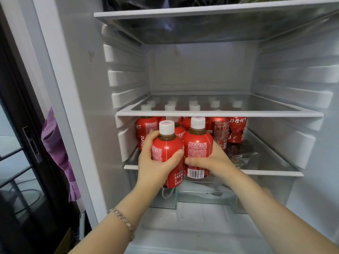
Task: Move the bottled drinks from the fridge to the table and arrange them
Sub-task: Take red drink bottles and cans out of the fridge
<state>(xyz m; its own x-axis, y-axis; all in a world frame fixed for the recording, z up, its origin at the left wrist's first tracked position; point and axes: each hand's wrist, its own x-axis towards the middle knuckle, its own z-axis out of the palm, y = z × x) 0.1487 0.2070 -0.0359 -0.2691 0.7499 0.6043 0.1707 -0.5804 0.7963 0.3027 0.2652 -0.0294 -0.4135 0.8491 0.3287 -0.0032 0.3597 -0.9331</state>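
Two red-labelled bottles with white caps are held upright side by side just in front of the fridge shelf edge. My left hand point(156, 165) grips the left bottle point(167, 143) around its body. My right hand point(212, 162) grips the right bottle point(198, 145), with the thumb across its lower front. Behind them, several more red bottles point(236, 131) stand on the glass shelf point(266, 173), their white caps showing through the glass shelf above point(220, 113).
The fridge interior is white with ribbed side walls point(126, 77). A clear drawer point(205, 195) sits below the bottle shelf. A crumpled clear plastic wrap point(244, 156) lies on the shelf right of the bottles. A purple cloth point(56, 143) hangs left of the fridge.
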